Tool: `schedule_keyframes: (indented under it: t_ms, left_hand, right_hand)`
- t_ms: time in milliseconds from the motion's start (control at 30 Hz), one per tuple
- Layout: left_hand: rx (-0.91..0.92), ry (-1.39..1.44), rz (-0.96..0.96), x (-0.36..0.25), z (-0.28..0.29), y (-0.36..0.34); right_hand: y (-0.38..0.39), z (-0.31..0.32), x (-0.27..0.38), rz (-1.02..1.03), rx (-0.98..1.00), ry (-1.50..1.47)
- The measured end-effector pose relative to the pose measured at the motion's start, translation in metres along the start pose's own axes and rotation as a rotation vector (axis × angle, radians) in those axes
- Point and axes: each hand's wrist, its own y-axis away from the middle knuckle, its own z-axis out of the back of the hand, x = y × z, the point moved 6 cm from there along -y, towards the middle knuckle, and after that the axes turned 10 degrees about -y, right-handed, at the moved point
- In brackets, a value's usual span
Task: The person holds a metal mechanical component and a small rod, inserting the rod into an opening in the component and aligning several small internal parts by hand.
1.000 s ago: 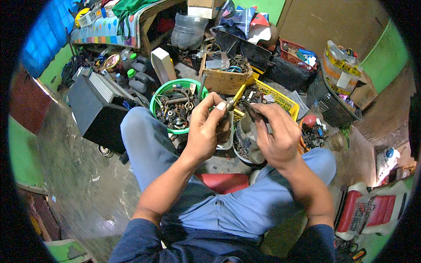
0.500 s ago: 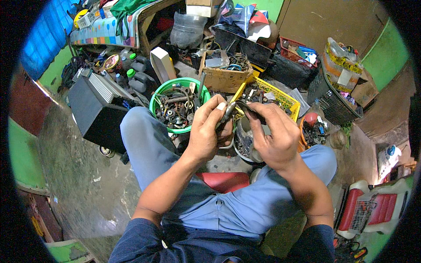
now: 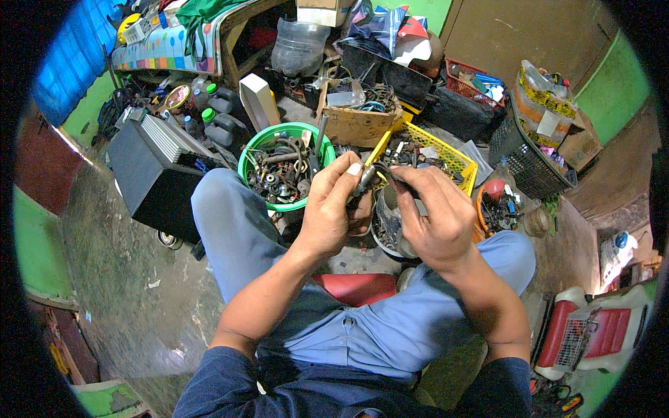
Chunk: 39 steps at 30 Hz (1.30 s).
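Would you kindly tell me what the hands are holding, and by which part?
The left hand holds a grey metal part by its side; the right hand pinches a thin dark piece, exactly where cannot be told.

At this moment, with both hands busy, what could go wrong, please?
The small metal part in the left hand might slip and be hard to find among the loose parts in the green tub or yellow crate. The thin dark piece in the right hand could slip and perhaps scrape the left thumb tip, which is close by.
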Motion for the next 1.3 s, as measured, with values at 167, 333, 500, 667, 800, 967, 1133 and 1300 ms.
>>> schedule_keyframes:
  t_ms: [167, 333, 500, 667, 800, 967, 1133, 1300]
  left_hand:
    - [-0.067, -0.151, -0.057, 0.000, -0.002, 0.000]
    - [-0.079, -0.167, -0.057, -0.001, -0.001, 0.000]
    - [-0.145, -0.334, -0.155, -0.003, -0.002, 0.002]
    - [-0.133, -0.467, -0.272, -0.009, 0.000, 0.000]
    - [-0.191, -0.478, -0.262, -0.010, -0.005, 0.003]
    - [-0.133, -0.277, -0.086, -0.009, 0.007, 0.002]
    - [-0.074, -0.161, 0.062, 0.002, 0.007, 0.000]
    - [-0.079, -0.079, 0.115, 0.008, 0.007, -0.001]
  right_hand:
    - [-0.001, 0.000, 0.002, 0.038, 0.006, 0.047]
    - [-0.001, -0.004, 0.003, 0.103, 0.007, 0.102]
    - [-0.001, -0.006, 0.002, 0.123, 0.013, 0.136]
    - [0.001, -0.004, 0.001, 0.141, 0.009, 0.123]
    - [-0.001, -0.005, 0.003, 0.161, -0.001, 0.124]
    - [0.009, -0.002, -0.011, 0.041, 0.070, 0.131]
    - [-0.002, 0.011, -0.001, -0.011, -0.055, 0.057]
    - [0.001, 0.009, -0.001, -0.043, -0.023, 0.014]
